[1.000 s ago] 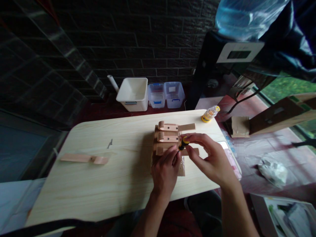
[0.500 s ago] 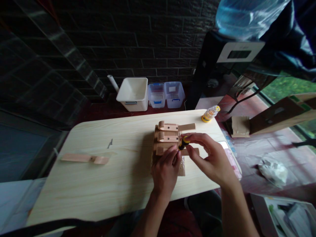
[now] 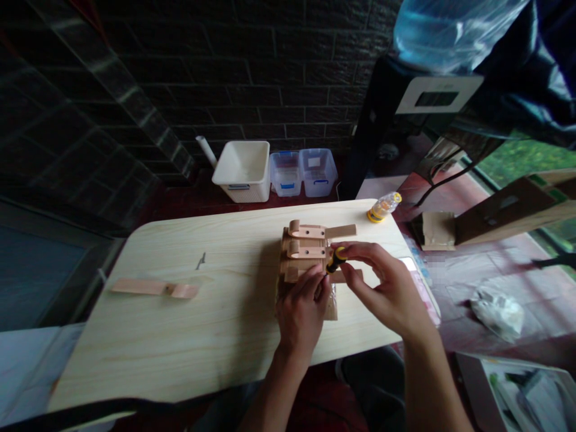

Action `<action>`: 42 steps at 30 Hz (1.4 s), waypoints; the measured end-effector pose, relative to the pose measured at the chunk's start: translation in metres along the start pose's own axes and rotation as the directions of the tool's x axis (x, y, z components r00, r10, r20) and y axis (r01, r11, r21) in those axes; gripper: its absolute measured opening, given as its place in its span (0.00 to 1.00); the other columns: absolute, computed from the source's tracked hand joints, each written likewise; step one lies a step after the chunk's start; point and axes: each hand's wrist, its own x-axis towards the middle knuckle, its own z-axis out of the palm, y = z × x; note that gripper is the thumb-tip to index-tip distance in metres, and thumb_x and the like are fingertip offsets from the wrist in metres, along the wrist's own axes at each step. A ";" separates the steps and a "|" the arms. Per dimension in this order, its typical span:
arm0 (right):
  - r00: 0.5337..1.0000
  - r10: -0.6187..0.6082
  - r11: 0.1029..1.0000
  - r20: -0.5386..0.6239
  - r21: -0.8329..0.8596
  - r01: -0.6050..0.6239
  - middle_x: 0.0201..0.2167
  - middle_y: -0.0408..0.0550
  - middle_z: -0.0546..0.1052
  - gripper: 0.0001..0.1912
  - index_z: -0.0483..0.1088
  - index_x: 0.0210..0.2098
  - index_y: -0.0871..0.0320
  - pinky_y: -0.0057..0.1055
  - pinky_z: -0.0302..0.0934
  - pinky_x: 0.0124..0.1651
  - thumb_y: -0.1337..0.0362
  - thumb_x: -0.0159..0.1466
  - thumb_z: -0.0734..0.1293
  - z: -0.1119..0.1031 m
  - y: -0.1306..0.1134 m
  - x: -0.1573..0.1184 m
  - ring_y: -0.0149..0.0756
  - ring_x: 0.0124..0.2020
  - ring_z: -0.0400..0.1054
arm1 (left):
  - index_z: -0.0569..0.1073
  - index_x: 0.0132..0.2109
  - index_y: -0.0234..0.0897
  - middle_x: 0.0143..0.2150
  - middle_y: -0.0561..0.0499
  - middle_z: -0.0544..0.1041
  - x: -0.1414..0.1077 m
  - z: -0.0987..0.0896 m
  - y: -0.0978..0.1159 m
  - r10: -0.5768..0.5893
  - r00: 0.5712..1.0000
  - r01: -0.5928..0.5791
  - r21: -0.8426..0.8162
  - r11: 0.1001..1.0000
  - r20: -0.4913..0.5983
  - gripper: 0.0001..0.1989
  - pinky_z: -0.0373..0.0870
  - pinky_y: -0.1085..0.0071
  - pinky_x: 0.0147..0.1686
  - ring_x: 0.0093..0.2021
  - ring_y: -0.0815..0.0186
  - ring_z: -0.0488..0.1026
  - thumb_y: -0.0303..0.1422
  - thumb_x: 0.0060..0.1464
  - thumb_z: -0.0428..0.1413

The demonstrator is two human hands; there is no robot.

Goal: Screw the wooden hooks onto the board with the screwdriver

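Observation:
A short yellow-and-black screwdriver (image 3: 335, 260) is held by its handle in my right hand (image 3: 387, 291). Its tip points down-left to the fingertips of my left hand (image 3: 302, 312), which are pressed together over a wooden strip (image 3: 291, 275); what they pinch is too small to tell. This strip lies across a brown block (image 3: 332, 309) with shiny wrap at its side. Two more strips with curled ends and dark screws, an upper (image 3: 315, 231) and a middle one (image 3: 314, 252), lie farther back on the block. At the table's left rests a loose wooden strip (image 3: 144, 287).
Small grey metal pieces (image 3: 200, 260) lie on the pale table (image 3: 202, 336). A clear bottle with a yellow base (image 3: 383, 207) stands at the back right, near a pink-and-white object (image 3: 423, 291) at the right edge. Beyond the table are a white bin (image 3: 243, 174) and two clear boxes.

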 end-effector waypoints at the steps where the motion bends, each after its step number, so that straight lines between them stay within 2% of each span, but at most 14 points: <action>1: 1.000 0.000 1.000 -0.003 -0.003 0.000 0.57 0.50 0.87 0.10 0.78 0.56 0.47 0.46 0.79 0.63 0.63 0.76 0.71 0.000 0.000 0.000 0.45 0.61 0.83 | 0.85 0.53 0.44 0.55 0.49 0.90 0.000 0.000 0.000 -0.003 1.000 0.003 0.000 1.000 0.004 0.09 0.87 0.69 0.49 0.49 0.61 0.90 0.34 0.76 0.60; 13: 0.999 0.014 0.999 0.045 0.028 -0.015 0.59 0.49 0.86 0.12 0.78 0.57 0.46 0.44 0.77 0.65 0.65 0.76 0.70 -0.001 -0.003 0.000 0.43 0.63 0.82 | 0.85 0.53 0.44 0.54 0.48 0.90 0.001 0.000 0.001 0.022 1.000 -0.022 0.018 1.000 -0.012 0.08 0.87 0.67 0.49 0.48 0.60 0.91 0.33 0.75 0.60; 21: 1.000 0.001 0.999 0.014 0.038 -0.002 0.54 0.51 0.86 0.07 0.78 0.53 0.48 0.45 0.80 0.62 0.60 0.76 0.72 0.000 0.001 0.001 0.44 0.59 0.83 | 0.85 0.51 0.44 0.53 0.49 0.91 0.000 0.000 0.002 0.021 1.000 -0.021 0.036 0.999 -0.015 0.08 0.87 0.68 0.46 0.47 0.60 0.91 0.35 0.76 0.59; 24: 1.000 -0.008 0.999 0.004 0.031 0.008 0.53 0.51 0.86 0.07 0.78 0.52 0.48 0.44 0.81 0.61 0.59 0.76 0.72 0.000 0.002 0.001 0.44 0.58 0.82 | 0.85 0.51 0.44 0.53 0.49 0.91 0.000 0.002 0.001 0.003 1.000 -0.003 0.020 1.000 -0.021 0.09 0.87 0.68 0.48 0.48 0.60 0.91 0.35 0.76 0.59; 30: 1.000 0.013 0.999 0.012 0.044 -0.014 0.56 0.51 0.86 0.06 0.77 0.52 0.47 0.44 0.78 0.64 0.62 0.77 0.71 0.000 -0.001 -0.001 0.43 0.60 0.82 | 0.85 0.52 0.45 0.54 0.49 0.91 -0.001 0.003 0.000 0.004 1.000 -0.003 0.022 1.000 -0.016 0.09 0.87 0.68 0.48 0.48 0.60 0.91 0.35 0.76 0.59; 36: 1.000 -0.005 0.999 0.008 0.033 0.005 0.54 0.49 0.85 0.06 0.77 0.51 0.47 0.41 0.78 0.62 0.62 0.75 0.73 0.000 -0.004 0.000 0.42 0.58 0.82 | 0.85 0.52 0.44 0.54 0.48 0.90 -0.001 0.001 0.000 0.002 1.000 -0.002 0.005 1.000 -0.002 0.09 0.87 0.67 0.50 0.49 0.59 0.91 0.34 0.75 0.60; 42: 1.000 0.001 0.998 0.020 0.057 -0.002 0.57 0.47 0.85 0.09 0.76 0.53 0.47 0.38 0.76 0.64 0.66 0.76 0.71 0.002 -0.006 0.001 0.39 0.61 0.81 | 0.85 0.53 0.44 0.54 0.49 0.91 0.001 0.001 0.001 0.017 1.000 -0.017 0.029 0.999 -0.013 0.08 0.87 0.69 0.47 0.47 0.60 0.91 0.34 0.76 0.59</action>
